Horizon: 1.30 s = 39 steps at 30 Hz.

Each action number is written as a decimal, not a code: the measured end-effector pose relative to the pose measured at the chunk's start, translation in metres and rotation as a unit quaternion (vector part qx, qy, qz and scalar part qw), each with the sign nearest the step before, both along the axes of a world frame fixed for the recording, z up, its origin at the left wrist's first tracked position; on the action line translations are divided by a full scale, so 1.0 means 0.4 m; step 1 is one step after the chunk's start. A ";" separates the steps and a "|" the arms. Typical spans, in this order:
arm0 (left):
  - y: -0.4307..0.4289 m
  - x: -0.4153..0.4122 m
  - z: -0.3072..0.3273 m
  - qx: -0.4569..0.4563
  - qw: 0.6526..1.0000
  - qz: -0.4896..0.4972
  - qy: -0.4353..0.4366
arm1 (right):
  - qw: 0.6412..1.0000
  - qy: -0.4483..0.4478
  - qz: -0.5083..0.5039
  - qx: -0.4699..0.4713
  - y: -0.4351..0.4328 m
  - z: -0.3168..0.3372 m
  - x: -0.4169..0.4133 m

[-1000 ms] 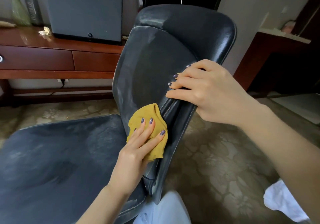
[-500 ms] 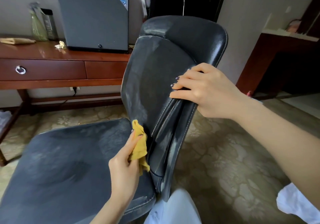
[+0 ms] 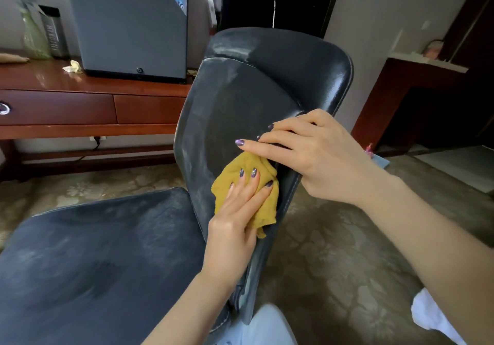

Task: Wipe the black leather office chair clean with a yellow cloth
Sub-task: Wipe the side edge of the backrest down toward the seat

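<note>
Table point(image 3: 80, 83) up-left of hands: grey file box point(image 3: 128, 24) upright on it, "10元" legible at top corner, other print blurred, contents hidden. Black leather office chair point(image 3: 254, 99): seat left of left hand, backrest under both hands. Left hand point(image 3: 238, 211) flat, fingers straight, pressing yellow cloth point(image 3: 240, 161) on backrest near right edge. Right hand point(image 3: 315, 155) just above cloth, wrapped round same edge. Carpeted floor point(image 3: 334, 251) open below right hand.

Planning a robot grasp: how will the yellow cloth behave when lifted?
Probably floppy: the yellow cloth bunches in folds under the left hand. Likely light and thin; its lower corner droops loose against the chair back.
</note>
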State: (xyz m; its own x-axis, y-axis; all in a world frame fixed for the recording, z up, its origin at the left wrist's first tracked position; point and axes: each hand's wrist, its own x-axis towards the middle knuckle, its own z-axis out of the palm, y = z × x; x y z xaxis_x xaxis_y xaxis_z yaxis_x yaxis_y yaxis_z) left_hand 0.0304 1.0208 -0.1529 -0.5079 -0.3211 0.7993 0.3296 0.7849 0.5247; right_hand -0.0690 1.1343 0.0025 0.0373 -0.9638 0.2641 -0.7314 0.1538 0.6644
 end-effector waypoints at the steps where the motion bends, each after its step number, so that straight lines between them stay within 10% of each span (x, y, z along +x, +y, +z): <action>1: -0.008 0.002 -0.009 -0.009 1.000 -0.001 -0.002 | 1.000 0.000 0.000 0.000 0.001 -0.002 -0.002; 20: -0.039 0.130 -0.183 0.013 0.995 -0.013 -0.101 | 0.999 -0.009 0.025 -0.035 0.002 -0.024 -0.019; 27: 0.006 0.165 -0.115 0.353 0.933 0.076 -0.005 | 0.998 -0.012 0.034 -0.051 0.007 -0.033 -0.027; 39: 0.047 0.012 0.070 0.197 0.980 -0.015 -0.014 | 0.998 -0.010 0.046 -0.042 0.008 -0.026 -0.027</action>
State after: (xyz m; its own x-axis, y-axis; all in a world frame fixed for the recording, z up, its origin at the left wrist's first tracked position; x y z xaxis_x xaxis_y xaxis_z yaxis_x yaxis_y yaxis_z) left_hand 0.0351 1.0395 -0.1249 -0.5429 -0.5866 0.6010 0.3305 0.5087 0.7950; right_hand -0.0799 1.1375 -0.0081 0.1181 -0.9309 0.3457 -0.7576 0.1405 0.6374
